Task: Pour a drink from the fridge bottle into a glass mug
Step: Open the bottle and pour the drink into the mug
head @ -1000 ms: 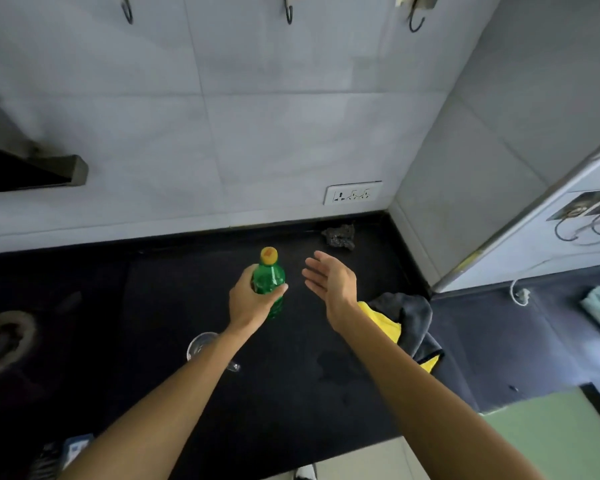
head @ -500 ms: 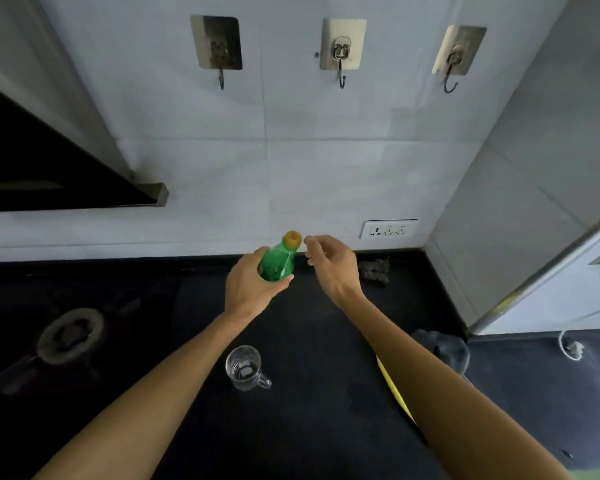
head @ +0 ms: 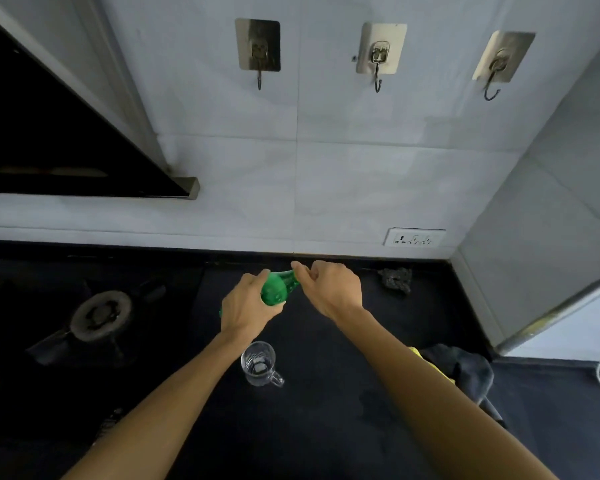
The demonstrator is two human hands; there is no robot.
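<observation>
We see the left hand (head: pixel 245 308) gripping the green plastic bottle (head: pixel 276 289) round its body, fingers & thumb wrapped tight. It's held in the air above the black countertop (head: pixel 326 427), tilted w/ the neck pointing up and to the right. The right hand (head: pixel 329 289) closes on the bottle's top end, fingers curled over the neck. The cap is hidden under them, so we can't tell if it's on.

The glass mug (head: pixel 258 363) stands upright on the counter, nearer us than the bottle and between the two forearms, handle to the right. Neither hand touches it.

Left of the mug we see a gas burner (head: pixel 99 315). A dark scrubber (head: pixel 395 278) lies in the back right corner, w/ a wall socket (head: pixel 414 237) above it. A grey & yellow cloth (head: pixel 465 372) sits bunched just beside the right forearm. Three adhesive hooks (head: pixel 378 60) are stuck on the tiled wall.
</observation>
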